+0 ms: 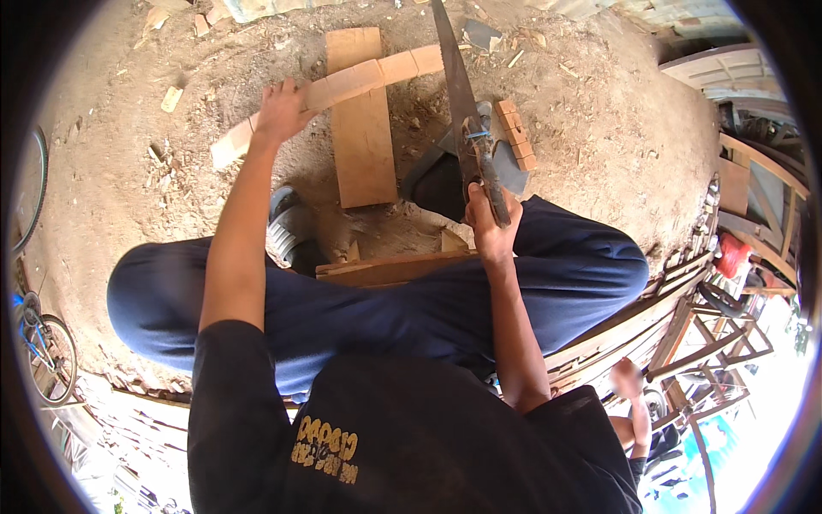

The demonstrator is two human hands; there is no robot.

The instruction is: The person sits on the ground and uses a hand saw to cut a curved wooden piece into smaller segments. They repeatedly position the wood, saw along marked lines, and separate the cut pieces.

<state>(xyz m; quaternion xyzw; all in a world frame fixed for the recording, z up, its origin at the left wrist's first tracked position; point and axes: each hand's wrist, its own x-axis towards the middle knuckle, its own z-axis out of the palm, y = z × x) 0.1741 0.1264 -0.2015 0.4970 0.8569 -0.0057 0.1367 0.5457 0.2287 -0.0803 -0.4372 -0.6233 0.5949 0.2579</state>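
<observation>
My left hand (281,113) is closed over the left part of a long, curved strip of pale wood (355,81), which has several cross lines along it. The strip lies across a flat wooden board (363,158) on the ground. In my right hand (495,221) is the handle of a handsaw (462,94), its long dark blade pointing up and away from me. The blade passes by the strip's right end; whether they touch I cannot tell. Right of the saw lies a short wooden block (516,135) with notches or lines across it.
Bare dirt with wood scraps (172,98) surrounds the work. A low wooden bench (394,270) shows between my legs. Bicycles (47,351) stand at the left edge. Wooden frames (711,351) and another person (629,403) are at the lower right.
</observation>
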